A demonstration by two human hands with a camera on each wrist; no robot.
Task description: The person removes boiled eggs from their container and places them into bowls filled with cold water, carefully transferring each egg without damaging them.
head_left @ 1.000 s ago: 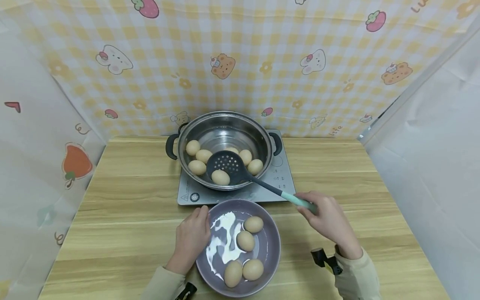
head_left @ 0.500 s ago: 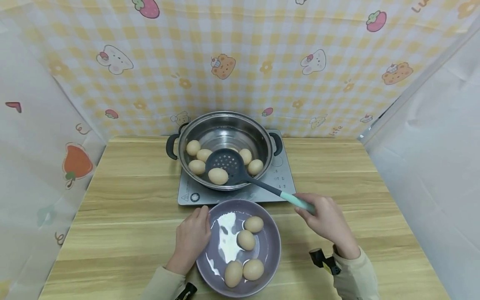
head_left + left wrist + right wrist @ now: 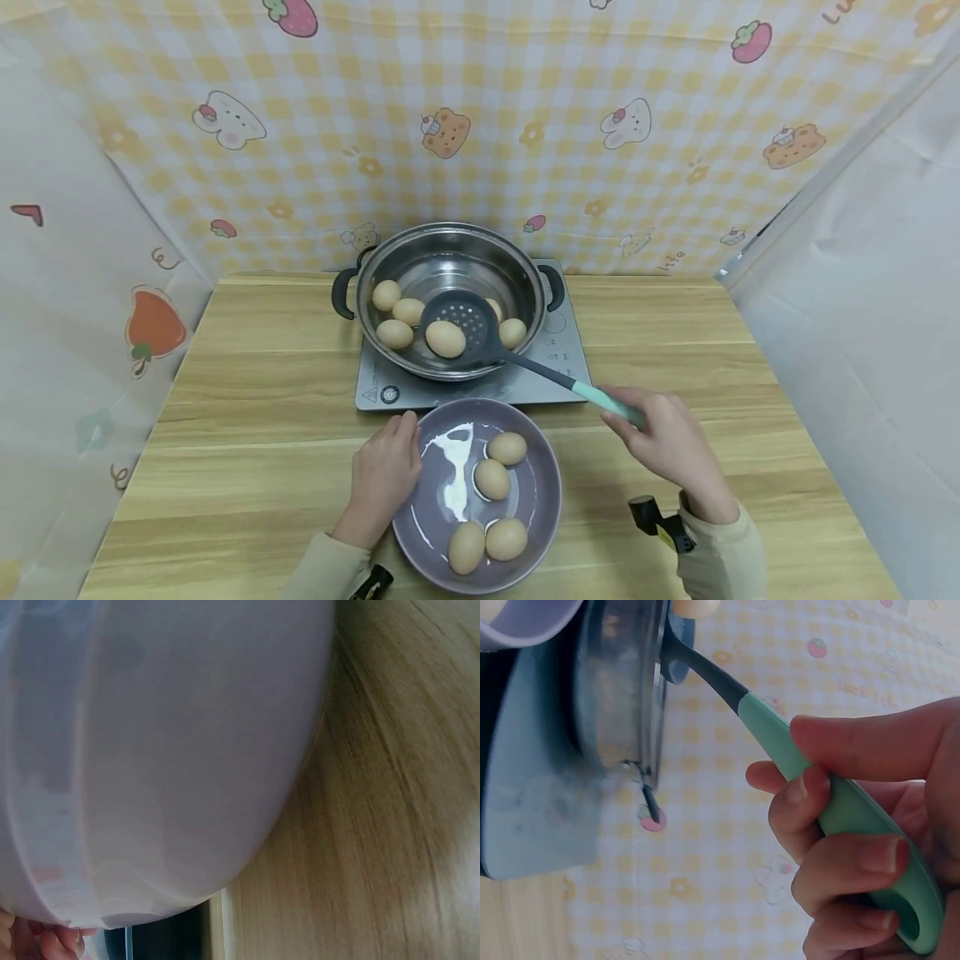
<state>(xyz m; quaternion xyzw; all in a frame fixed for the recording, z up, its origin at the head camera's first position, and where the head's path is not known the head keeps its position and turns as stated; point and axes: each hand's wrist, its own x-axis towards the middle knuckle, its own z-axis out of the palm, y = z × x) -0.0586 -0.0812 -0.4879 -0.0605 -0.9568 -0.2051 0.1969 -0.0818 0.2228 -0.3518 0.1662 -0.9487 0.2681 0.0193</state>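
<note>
My right hand (image 3: pixel 671 442) grips the mint-green handle of a dark slotted skimmer (image 3: pixel 480 321); the right wrist view shows fingers and thumb wrapped round that handle (image 3: pixel 855 814). A brown egg (image 3: pixel 446 339) lies in the skimmer's perforated head, over the near side of a steel pot (image 3: pixel 450 242). Several more eggs (image 3: pixel 394 334) sit in the pot, some partly hidden by the skimmer. My left hand (image 3: pixel 384 475) holds the left rim of a purple bowl (image 3: pixel 551 500), which contains several eggs (image 3: pixel 492 481). Its curved outer wall (image 3: pixel 195 765) fills much of the left wrist view.
The pot stands on a flat grey induction cooktop (image 3: pixel 551 375), black side handles (image 3: pixel 343 293) sticking out left and right. Behind it hangs a yellow checked cloth (image 3: pixel 480 125). Beneath everything is a wood-grain table (image 3: pixel 262 400), with white sheets (image 3: pixel 885 250) at both sides.
The skimmer has risen a little and shifted right, carrying the egg in its head. My right hand has moved slightly right, while the left hand and bowl have stayed put.
</note>
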